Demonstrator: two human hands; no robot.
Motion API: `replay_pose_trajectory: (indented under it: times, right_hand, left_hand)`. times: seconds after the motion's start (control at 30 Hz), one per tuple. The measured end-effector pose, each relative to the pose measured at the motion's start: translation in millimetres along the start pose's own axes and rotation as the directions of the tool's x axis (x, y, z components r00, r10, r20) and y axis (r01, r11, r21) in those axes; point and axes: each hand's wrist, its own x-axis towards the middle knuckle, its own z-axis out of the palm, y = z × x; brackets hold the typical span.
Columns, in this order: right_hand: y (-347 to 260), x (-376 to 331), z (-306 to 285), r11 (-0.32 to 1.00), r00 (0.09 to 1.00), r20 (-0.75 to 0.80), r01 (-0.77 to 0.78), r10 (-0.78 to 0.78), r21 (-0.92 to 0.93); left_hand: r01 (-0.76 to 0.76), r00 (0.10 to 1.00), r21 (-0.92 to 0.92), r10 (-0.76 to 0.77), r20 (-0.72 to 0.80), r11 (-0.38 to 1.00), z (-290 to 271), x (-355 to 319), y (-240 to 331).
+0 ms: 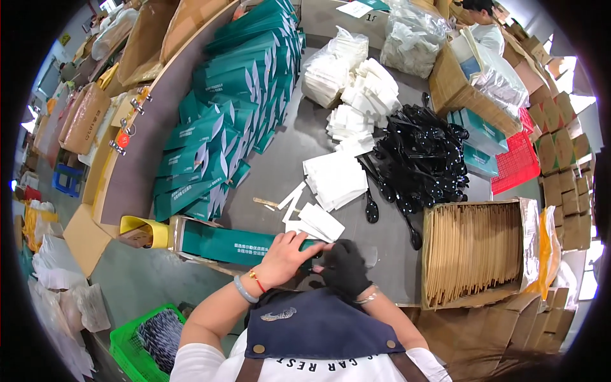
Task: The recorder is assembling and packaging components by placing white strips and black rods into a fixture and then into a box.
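A bare left hand (284, 256), with a red cord and a pale grey band at its wrist, reaches over the right end of a long, flat teal packet with white lettering (216, 244) at the near edge of a grey desk (275, 167). Its fingers are partly spread and bent downward; whether they grip the packet I cannot tell. The right hand in a dark grey glove (347, 270) is just beside it, fingers curled inward; their hold is hidden.

Just beyond the hands lie small, flat white paper packets (323, 221), with a larger stack of square white packets (335, 179) behind them. To the right is a heap of glossy black plastic spoons (423, 153), and nearer, an open cardboard box of thin, light-brown wooden sticks (474, 254). Overlapping teal printed packets (235, 83) fill the desk's left side.
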Motion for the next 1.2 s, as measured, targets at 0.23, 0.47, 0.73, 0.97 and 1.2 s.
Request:
replay_pose_trajectory:
  times: [0.23,0.47,0.73,0.97,1.2]
  right_hand:
    - [-17.3,10.3,-40.7,0.901,0.986,0.089,0.165,-0.141,-0.402]
    - [4.6,3.6,-85.2,0.973,0.968,-0.226,-0.149,0.108,-0.174]
    - [-7.2,-3.6,-65.1,0.934,0.995,0.0,-0.098,0.104,-0.343]
    - [-10.8,1.1,-51.5,0.906,0.981,0.188,0.033,0.052,-0.423]
    - [-9.4,21.8,17.1,0.96,0.966,0.257,0.106,-0.037,-0.26]
  left_hand:
    - [-0.127,0.92,0.089,0.084,0.382,0.988,-47.7,21.1,8.3]
    - [-0.025,0.983,0.171,0.056,-0.177,0.985,-192.0,47.9,-89.3]
    - [0.482,0.847,-0.008,-0.468,-0.251,0.876,-14.3,-28.9,-19.6]
    - [0.599,0.74,-0.227,-0.64,-0.209,0.768,26.9,-53.9,-27.9]
    - [0.558,0.794,-0.255,-0.598,-0.112,0.79,18.9,-40.5,-24.5]
